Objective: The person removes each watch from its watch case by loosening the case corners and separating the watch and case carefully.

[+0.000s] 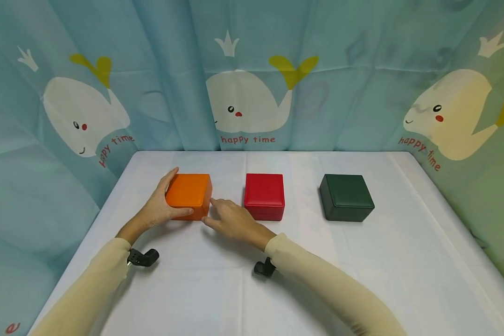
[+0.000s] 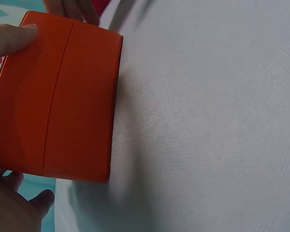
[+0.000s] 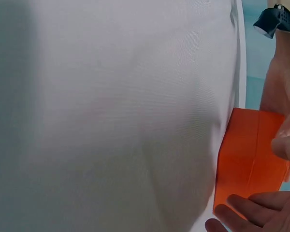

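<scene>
Two pale sleeves (image 1: 84, 285) are stretched over the white-covered desk (image 1: 218, 298). The right grip (image 1: 234, 221) is held with thumb and fingers apart beside the orange box (image 1: 189, 189); whether contact is made cannot be told. That box, at the desk's left, is clamped by the left grip (image 1: 159, 205). Rightward, a red box (image 1: 264, 189) and a green box (image 1: 347, 191) are set, backed by a whale-print curtain (image 1: 327, 126).

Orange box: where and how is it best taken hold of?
Probably take the orange box by its left and right sides, below the seam, coming from both sides. It is squat with flat, opposing sides; the seam hints at a lid that might lift if held higher. The gap before the red box gives room on the right.
</scene>
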### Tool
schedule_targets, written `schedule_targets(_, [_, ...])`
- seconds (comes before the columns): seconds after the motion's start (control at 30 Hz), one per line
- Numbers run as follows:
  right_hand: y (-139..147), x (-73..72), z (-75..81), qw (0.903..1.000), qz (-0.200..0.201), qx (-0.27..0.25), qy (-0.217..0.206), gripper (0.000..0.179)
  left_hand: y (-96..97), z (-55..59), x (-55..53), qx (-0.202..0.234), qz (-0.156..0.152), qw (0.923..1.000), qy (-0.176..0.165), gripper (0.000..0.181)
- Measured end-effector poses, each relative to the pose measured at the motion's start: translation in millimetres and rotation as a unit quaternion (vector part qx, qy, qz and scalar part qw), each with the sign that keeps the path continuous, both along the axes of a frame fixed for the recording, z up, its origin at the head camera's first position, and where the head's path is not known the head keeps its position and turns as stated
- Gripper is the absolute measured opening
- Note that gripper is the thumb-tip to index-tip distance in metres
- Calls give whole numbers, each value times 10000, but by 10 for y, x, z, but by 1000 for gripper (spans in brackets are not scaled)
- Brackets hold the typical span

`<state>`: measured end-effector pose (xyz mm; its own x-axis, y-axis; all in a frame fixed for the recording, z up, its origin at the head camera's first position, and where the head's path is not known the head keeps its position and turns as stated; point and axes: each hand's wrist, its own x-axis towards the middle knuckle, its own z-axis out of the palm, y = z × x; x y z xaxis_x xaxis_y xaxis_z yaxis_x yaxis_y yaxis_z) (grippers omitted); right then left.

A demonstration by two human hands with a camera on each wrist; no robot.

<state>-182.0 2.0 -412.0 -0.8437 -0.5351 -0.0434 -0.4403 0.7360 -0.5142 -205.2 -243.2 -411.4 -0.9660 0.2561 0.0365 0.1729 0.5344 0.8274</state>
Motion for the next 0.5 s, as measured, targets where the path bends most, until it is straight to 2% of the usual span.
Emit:
schedule_targets(0.13, [-75, -28, -46, 9999, 92, -76, -93, 68, 2, -5, -4, -174, 38, 9998, 82, 119])
schedule_targets(0.27, [-149, -34, -78, 9998, 57, 58, 158, 64, 0, -12, -18, -215, 18, 9997, 87, 118])
schedule_targets(0.4, [-215, -44, -83, 9987, -27, 286, 427, 53, -13, -15, -34, -211, -22, 9996, 170, 114])
schedule_targets(0.5, [-243, -54, -85, 9980, -103, 343, 522, 44, -20, -20, -52, -411, -88, 9987, 293, 108])
